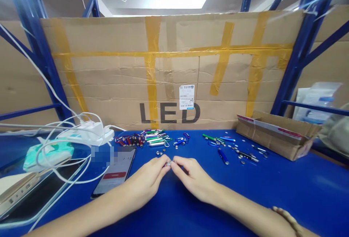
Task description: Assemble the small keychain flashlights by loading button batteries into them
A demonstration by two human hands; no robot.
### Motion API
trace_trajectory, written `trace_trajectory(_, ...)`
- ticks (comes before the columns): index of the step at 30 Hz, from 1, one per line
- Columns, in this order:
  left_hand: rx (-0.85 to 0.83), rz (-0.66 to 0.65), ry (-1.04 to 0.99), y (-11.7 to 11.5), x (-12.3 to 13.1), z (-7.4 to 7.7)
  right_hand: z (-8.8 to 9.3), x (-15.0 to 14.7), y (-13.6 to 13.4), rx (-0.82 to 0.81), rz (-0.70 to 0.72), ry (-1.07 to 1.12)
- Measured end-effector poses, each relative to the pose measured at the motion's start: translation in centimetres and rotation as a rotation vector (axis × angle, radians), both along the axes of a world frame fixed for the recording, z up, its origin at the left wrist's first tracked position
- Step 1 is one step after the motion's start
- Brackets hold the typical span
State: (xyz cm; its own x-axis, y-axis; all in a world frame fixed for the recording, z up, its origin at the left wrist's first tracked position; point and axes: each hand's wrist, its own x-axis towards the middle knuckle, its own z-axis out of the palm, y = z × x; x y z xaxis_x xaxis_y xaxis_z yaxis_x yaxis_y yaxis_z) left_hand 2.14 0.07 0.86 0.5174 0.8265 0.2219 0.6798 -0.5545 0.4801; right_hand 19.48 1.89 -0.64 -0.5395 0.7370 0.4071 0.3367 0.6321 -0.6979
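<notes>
Between my two sets of fingertips sits a small shiny silvery piece [168, 163], mostly covered, so its exact kind is hidden. My left hand [148, 178] pinches it from the left. From the other side my right hand [195, 179] closes thumb and finger on its right end. Just beyond my left fingertips lie several small round metal pieces [158, 153], like button cells. Farther back is a pile of coloured metal tubes [155, 138] in red, green and silver, some with clips. Blue clips [180, 141] lie behind my right hand.
Right of my hands are a blue tube [223, 156], a green tube [208, 137] and scattered small metal parts [247, 155]. An open cardboard box [269, 138] stands back right. A phone [116, 173], white cables [89, 157] and a teal packet [46, 153] occupy the left. Cardboard [122, 84] walls the back.
</notes>
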Motion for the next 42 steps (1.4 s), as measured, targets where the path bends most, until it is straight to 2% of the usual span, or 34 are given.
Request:
trace_trajectory(4,0.047,0.011,-0.014,-0.6,0.8,0.2,0.1,0.2,-0.3,-0.012,-0.038,0.067)
trace_trajectory(9,0.008,-0.021,-0.089,-1.0,2.2,0.9,0.4,0.7,-0.2,0.135,-0.139,0.126)
trace_trajectory(12,-0.081,-0.034,-0.147,-0.8,2.9,1.2,0.6,1.3,0.1,0.123,-0.098,0.144)
trace_trajectory(15,-0.184,-0.034,-0.234,-0.4,3.3,1.0,0.7,1.6,0.5,0.014,-0.021,0.173)
trace_trajectory(17,-0.170,-0.039,-0.247,-0.2,3.3,0.7,0.7,1.7,0.9,-0.046,0.005,0.179)
trace_trajectory(20,-0.099,-0.032,-0.230,0.1,3.3,0.4,0.5,1.7,1.4,-0.049,0.011,0.160)
trace_trajectory(22,-0.142,-0.025,-0.269,0.2,3.5,0.3,0.4,1.8,1.6,-0.036,0.029,0.156)
trace_trajectory(29,-0.577,-0.059,-0.561,0.3,3.9,0.6,0.7,2.3,1.7,0.013,0.061,0.130)
trace_trajectory(31,-0.776,-0.151,-0.650,0.5,3.3,1.1,0.9,2.3,1.5,0.073,0.057,0.096)
trace_trajectory(34,-1.147,-0.373,-0.705,1.1,1.9,1.9,1.5,2.4,0.9,0.259,0.021,0.006)
trace_trajectory(36,-1.273,-0.457,-0.679,1.2,1.2,2.3,1.8,2.5,0.5,0.398,0.021,-0.052)
trace_trajectory(38,-1.192,-0.447,-0.635,1.2,1.0,2.6,2.0,2.7,0.6,0.479,0.041,-0.088)
trace_trajectory(40,-0.919,-0.373,-0.501,1.2,1.1,2.6,2.0,3.0,1.3,0.475,-0.013,-0.100)
trace_trajectory(42,-0.614,-0.284,-0.309,1.7,1.3,2.4,1.8,3.5,2.4,0.426,-0.165,-0.115)
